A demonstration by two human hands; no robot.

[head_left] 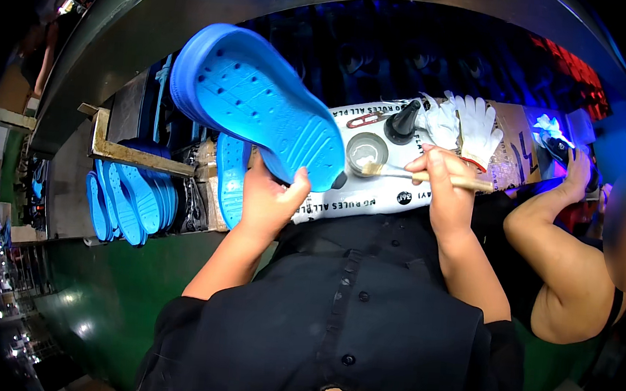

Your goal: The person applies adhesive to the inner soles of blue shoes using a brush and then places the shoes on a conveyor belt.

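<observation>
My left hand (pixel 268 201) grips a bright blue shoe sole (pixel 265 100) near its lower right end, the thumb on the upper face. The sole is tilted, its hole-dotted, ridged side showing. A small dark patch (pixel 340 180) marks the end nearest the middle. My right hand (pixel 447 185) pinches a brush (pixel 477 183) by its pale wooden handle. The brush's bristle end lies at the near rim of a small round cup (pixel 351 145) with whitish stuff inside. Another blue sole (pixel 230 178) lies just behind my left wrist.
A white printed sheet (pixel 401 201) covers the work surface. Beyond the cup are a black cone-tipped bottle (pixel 404 122), a red-handled tool (pixel 366 121) and white gloves (pixel 473 127). Several blue soles (pixel 133 196) stand at left by a wooden frame (pixel 140 154). A co-worker's arm (pixel 546 228) reaches in at right.
</observation>
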